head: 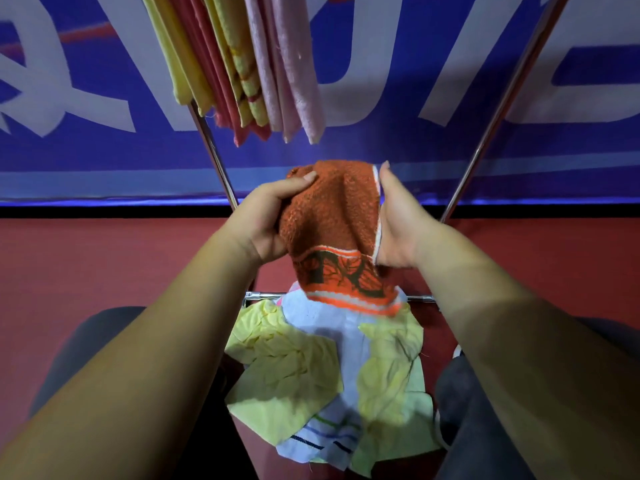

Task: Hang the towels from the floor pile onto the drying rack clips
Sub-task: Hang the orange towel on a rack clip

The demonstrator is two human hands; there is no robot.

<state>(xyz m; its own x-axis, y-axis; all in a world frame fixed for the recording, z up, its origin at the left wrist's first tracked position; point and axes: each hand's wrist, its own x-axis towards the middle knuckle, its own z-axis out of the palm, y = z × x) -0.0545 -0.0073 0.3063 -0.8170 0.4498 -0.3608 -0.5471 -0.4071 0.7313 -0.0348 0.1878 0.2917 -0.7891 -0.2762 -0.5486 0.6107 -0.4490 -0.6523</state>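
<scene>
**Task status.** Partly complete. Several hung towels, yellow, red and pink, already dangle from the top centre of the frame. Their clips lie above the frame edge and cannot be checked. 1 orange towel is in hand at frame centre, lifted off the floor and below the hung row, not yet clipped. Its patterned lower border hangs just above the floor pile. The pile of crumpled yellow and pale blue towels remains at lower centre, so further cycles are judged necessary.

**Grip.**
- Left hand: the thumb presses onto the towel's upper left corner; the fingers curl under the cloth and grip it.
- Right hand: the thumb lies straight along the white hem on the right edge. The fingers are hidden behind the cloth, so their spread cannot be told.

**Surface and room.**
- The floor is red.
- The drying rack shows 2 slanted metal legs rising toward the top of the frame, and a lower cross-bar just behind the pile.
- A blue banner with large white lettering fills the background.
- The person's knees, in dark fabric, occupy the lower left and lower right.
</scene>
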